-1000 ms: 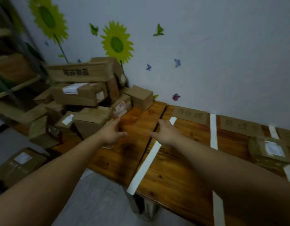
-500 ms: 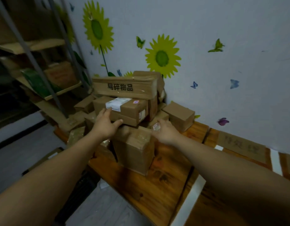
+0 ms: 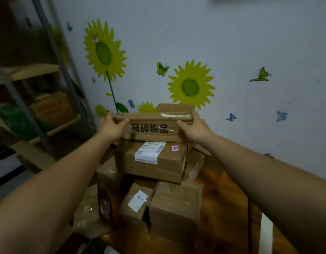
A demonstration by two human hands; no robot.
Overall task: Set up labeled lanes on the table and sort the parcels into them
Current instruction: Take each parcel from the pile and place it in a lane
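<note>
The long brown cardboard box printed with black Chinese characters sat at the top of the parcel pile, against the wall, and both hands were on it. The left hand gripped its left end, its fingers curled over the top edge and the thumb pressed on the front face. The right hand gripped the right end the same way, its fingers hooked over the taped top and the thumb on the front. Whether the box was touching the parcel beneath could not be told.

Directly under it lay a wide brown carton with a white shipping label. Lower in the pile stood a small taped parcel with a white sticker, and just beside it on the right a plain brown box. The pile rested on the brown wooden worktop, where a strip of white tape ran near the right forearm. Yellow sunflower stickers decorated the white wall, and a grey metal shelf rack stood to the left.
</note>
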